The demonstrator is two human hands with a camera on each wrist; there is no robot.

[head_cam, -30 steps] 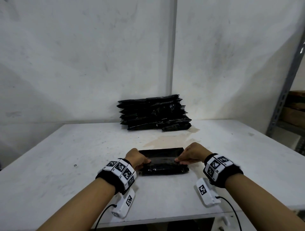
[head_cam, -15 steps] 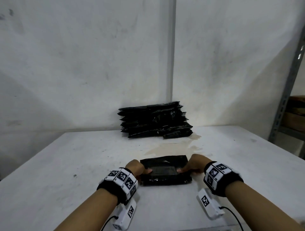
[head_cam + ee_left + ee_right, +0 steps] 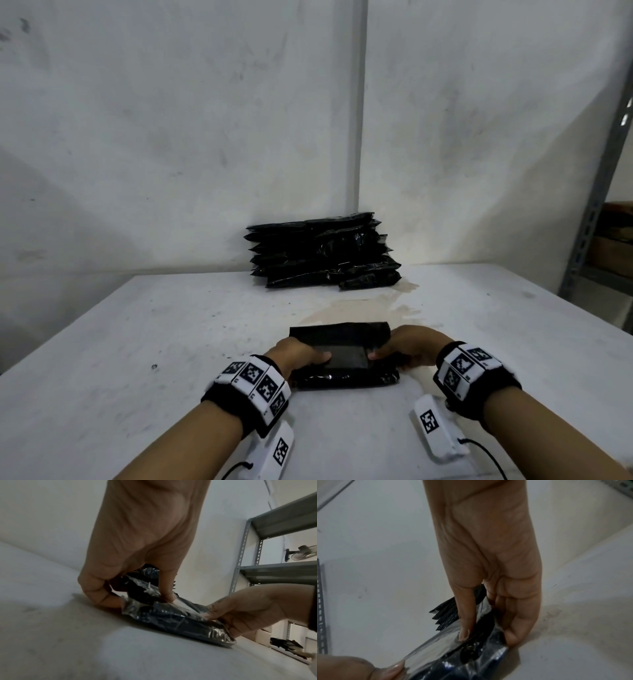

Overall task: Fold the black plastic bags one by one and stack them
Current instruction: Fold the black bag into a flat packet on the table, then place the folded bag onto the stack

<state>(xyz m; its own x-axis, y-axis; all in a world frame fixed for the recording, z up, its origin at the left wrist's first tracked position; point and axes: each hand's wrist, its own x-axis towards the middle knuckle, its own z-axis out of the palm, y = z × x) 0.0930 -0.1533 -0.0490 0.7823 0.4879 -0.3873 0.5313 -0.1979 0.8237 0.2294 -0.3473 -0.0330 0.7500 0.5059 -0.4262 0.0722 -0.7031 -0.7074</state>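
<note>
A partly folded black plastic bag (image 3: 346,356) lies on the white table (image 3: 137,359) near the front edge. My left hand (image 3: 298,354) grips its left end, thumb on top and fingers curled under the edge (image 3: 120,596). My right hand (image 3: 407,346) grips its right end the same way, thumb pressed on the glossy top (image 3: 464,630). The bag (image 3: 176,620) is doubled over, its rolled front part thicker than the flat far flap. A stack of folded black bags (image 3: 322,253) stands at the back of the table against the wall.
A brownish stain (image 3: 363,305) marks the table between the bag and the stack. A grey metal shelf (image 3: 596,212) stands at the right, beyond the table edge. The white wall rises right behind the stack.
Both hands have slid outward to the ends of the bag. The bag's far flap now lies flatter and farther from me, and the view has tilted slightly upward.
</note>
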